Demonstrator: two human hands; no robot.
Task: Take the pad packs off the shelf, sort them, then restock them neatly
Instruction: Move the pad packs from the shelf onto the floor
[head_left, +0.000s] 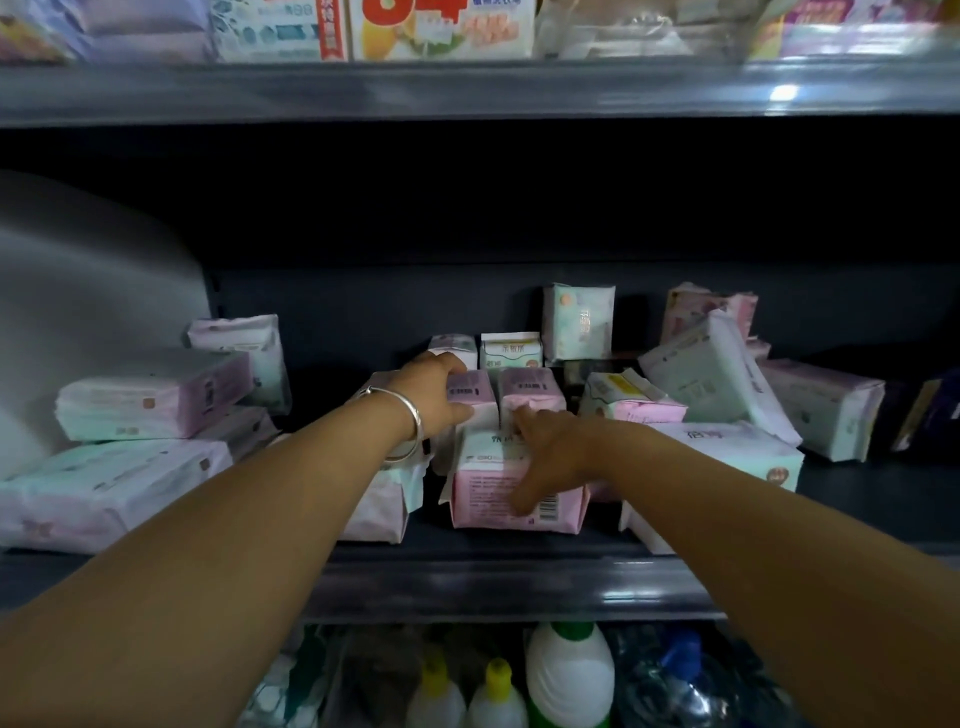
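Observation:
Both my arms reach into the dark middle shelf (467, 577). My left hand (434, 395), with a silver bangle on the wrist, grips a small pink pad pack (475, 392) from its left side. A second small pink pack (535, 392) stands right beside it. My right hand (545, 457) lies over a larger pink pack (488, 493) with a barcode, thumb down its front and fingers over its top. Whether the right fingers also touch the second small pack is unclear.
Stacked pink and mint packs (150, 395) fill the left of the shelf. White and mint packs (717, 374) lean in a loose heap at right, others stand at the back (576, 322). Boxed goods sit on the upper shelf (441, 31); bottles (569, 675) stand below.

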